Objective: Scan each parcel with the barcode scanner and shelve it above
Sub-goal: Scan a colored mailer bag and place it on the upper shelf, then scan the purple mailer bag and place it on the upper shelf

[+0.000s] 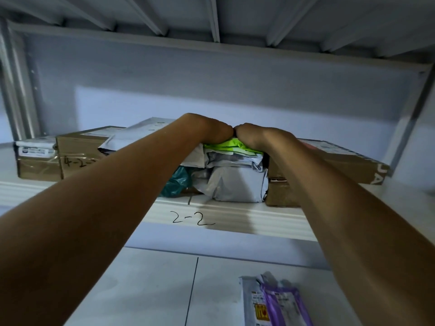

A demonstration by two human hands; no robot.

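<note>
green parcel [231, 146] flat atop pile [235, 182], axis left-right

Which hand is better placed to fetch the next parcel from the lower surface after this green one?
Right, probably. Both the left hand and right hand rest on the green parcel, but the purple mailer and grey mailer below lie under the right arm, away from the left.

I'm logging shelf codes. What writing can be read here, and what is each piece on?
"2-2": handwritten on the shelf edge.
"4-2-": handwritten on the left cardboard box; anything after it is hidden.
"JA": printed on the end of the right cardboard box; cut off.
The shipping labels on the shelved parcels and on the purple parcel below are too blurred to read.
</note>
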